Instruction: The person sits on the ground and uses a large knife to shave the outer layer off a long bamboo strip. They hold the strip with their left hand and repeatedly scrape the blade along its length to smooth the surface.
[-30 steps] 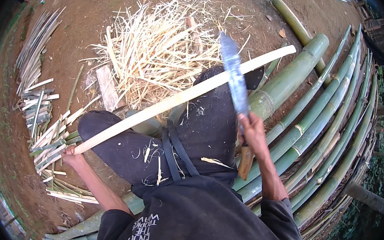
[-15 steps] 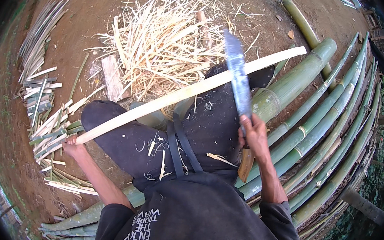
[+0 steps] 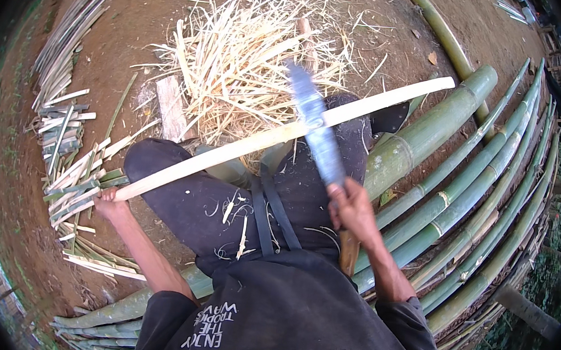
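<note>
A long pale bamboo strip [image 3: 228, 153] lies slantwise across my dark-trousered legs, its far end up to the right. My left hand [image 3: 111, 204] grips the near end, fingers wrapped round it. In my right hand [image 3: 352, 212] is a machete [image 3: 319, 128] with a broad, motion-blurred blade and a wooden handle that runs down past my wrist. The blade crosses the strip near its middle; whether it touches the strip I cannot tell. Thin curled shavings [image 3: 243, 235] lie on my lap.
Beyond my knees spreads a heap of pale bamboo shavings [image 3: 250, 64], with a wooden block [image 3: 171, 107] beside it. Thick green bamboo poles [image 3: 426, 135] lie along my right. Cut strips [image 3: 70, 47] are piled on the dirt at the left.
My right hand has drawn the machete leftward and slightly down, so its blade crosses the strip farther left. The left hand keeps its grip; the view has shifted slightly.
</note>
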